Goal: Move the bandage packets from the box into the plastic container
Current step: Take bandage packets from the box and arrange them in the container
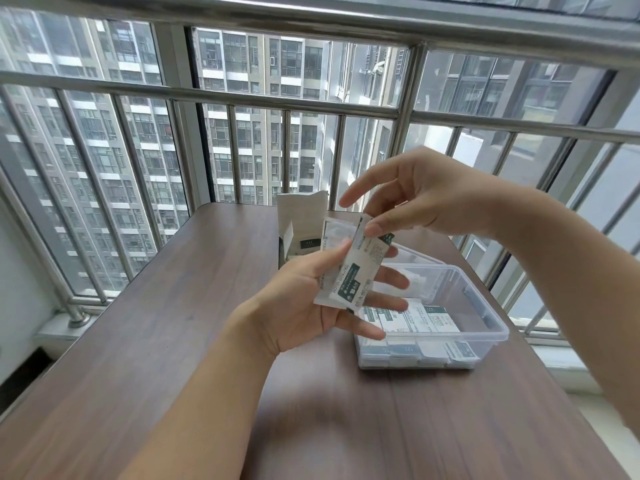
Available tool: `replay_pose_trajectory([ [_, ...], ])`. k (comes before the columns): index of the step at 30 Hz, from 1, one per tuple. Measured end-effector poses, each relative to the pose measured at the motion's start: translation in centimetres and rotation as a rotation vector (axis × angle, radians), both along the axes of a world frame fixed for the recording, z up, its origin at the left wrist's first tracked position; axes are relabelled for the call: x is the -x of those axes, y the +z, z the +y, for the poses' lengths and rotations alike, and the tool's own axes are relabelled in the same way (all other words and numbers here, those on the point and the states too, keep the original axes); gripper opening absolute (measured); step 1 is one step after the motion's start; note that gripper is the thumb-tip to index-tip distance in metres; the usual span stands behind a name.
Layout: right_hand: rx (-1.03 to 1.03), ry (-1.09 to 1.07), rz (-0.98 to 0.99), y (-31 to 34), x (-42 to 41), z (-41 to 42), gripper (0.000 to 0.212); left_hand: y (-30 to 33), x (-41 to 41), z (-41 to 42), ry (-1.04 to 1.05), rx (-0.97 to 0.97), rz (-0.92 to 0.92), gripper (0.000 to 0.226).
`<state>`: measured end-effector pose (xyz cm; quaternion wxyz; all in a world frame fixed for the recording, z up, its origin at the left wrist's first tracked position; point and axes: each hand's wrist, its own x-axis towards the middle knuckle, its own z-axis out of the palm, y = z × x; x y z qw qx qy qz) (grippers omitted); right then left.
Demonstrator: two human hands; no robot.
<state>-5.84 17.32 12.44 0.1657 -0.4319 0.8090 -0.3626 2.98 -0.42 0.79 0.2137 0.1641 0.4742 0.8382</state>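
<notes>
White paper packets (349,278) with dark green print are held in the air above the table (173,341), just in front of the box (301,230) and over the near left corner of the container (485,327). They are flat, thin rectangles, fanned a little, their long axis running from lower left up to upper right. The left hand (311,306) holds them from below, thumb on the front and fingers (391,278) spread behind. The right hand (415,199) pinches the upper end of the front packet between thumb and finger, the other fingers loose. The box is white card, upright, its top flaps open. The container is clear, rectangular plastic with rounded corners, and more packets lie flat inside it. The table is dark wood grain.
</notes>
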Motion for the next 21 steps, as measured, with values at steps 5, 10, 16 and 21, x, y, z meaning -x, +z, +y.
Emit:
replay_pose_trajectory([
  [5, -0.061, -0.026, 0.317, -1.6, -1.0, -1.9, 0.033, -0.3, 0.1, 0.6, 0.058, 0.069, 0.075, 0.065],
  [10, -0.079, -0.012, 0.267, -2.3, -2.4, -2.7, 0.038, -0.5, 0.2, 1.1, 0.295, 0.221, 0.147, 0.016],
  [16, -0.179, 0.015, 0.243, -3.2, -3.1, -2.5, 0.033, -0.4, 0.2, 1.2, 0.378, 0.277, 0.138, 0.015],
  [21, -0.167, -0.063, 0.384, -3.2, -3.5, -2.5, 0.022, -0.2, 0.3, 1.6, 0.476, 0.315, 0.147, 0.019],
])
